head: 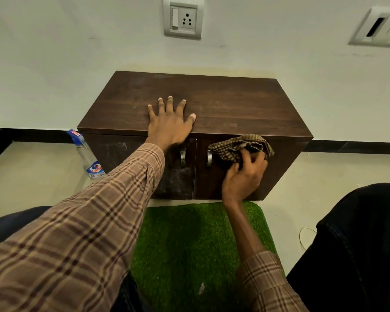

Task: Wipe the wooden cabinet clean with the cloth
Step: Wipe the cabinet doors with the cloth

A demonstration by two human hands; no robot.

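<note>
A small dark wooden cabinet (234, 104) with two doors and metal handles stands on the floor against the wall. My left hand (170, 124) lies flat on its top near the front edge, fingers spread, holding nothing. My right hand (243, 176) grips a brown checked cloth (239, 147) and presses it on the upper part of the right door, just right of its handle (209, 158). The left door (122, 154) shows pale dusty smears.
A clear spray bottle (88, 156) with a blue top stands at the cabinet's left side. A green grass-like mat (189, 244) lies on the floor before the cabinet. My dark-trousered knees flank it. Wall sockets (182, 18) sit above.
</note>
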